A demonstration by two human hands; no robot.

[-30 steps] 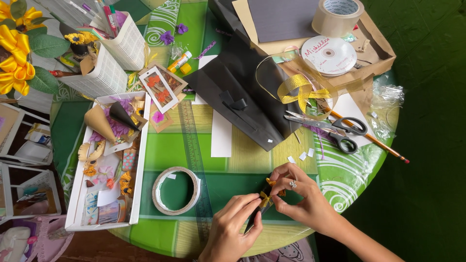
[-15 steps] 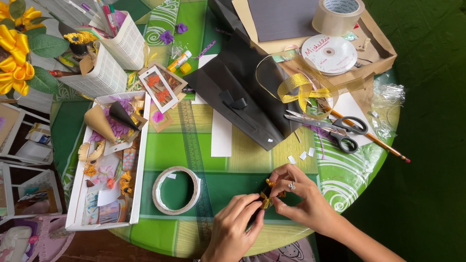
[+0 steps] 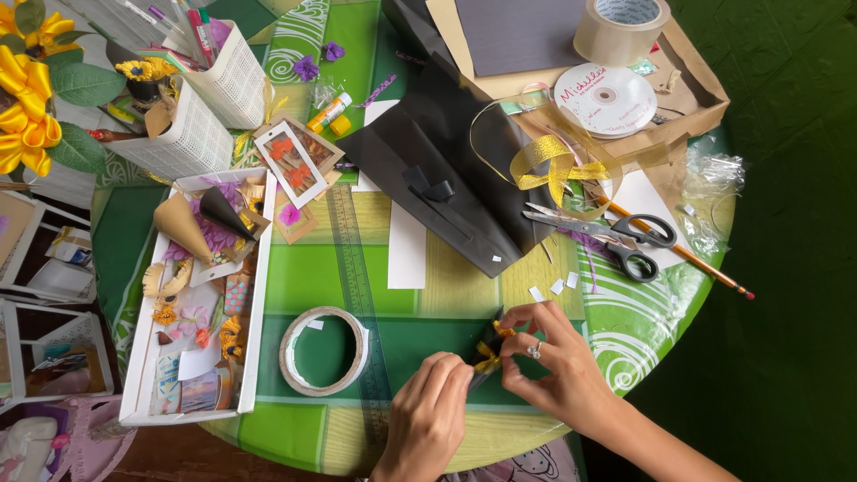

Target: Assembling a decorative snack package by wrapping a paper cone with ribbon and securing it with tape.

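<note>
Near the front edge of the round green table, both my hands pinch a small gold ribbon piece wrapped round a thin dark item. My left hand grips its lower end with curled fingers. My right hand, a ring on one finger, pinches the ribbon's upper end between thumb and forefinger. A white tape roll lies just left of my left hand. What the dark item is stays hidden under my fingers.
Scissors, a pencil and a gold ribbon loop lie beyond my right hand, beside black folded paper. A white tray of paper flowers stands at left, white baskets behind it. At the back are a cardboard box, a disc and brown tape.
My fingers have shifted slightly on the gold ribbon piece; both hands stay in the same spot. Nothing else on the table has moved.
</note>
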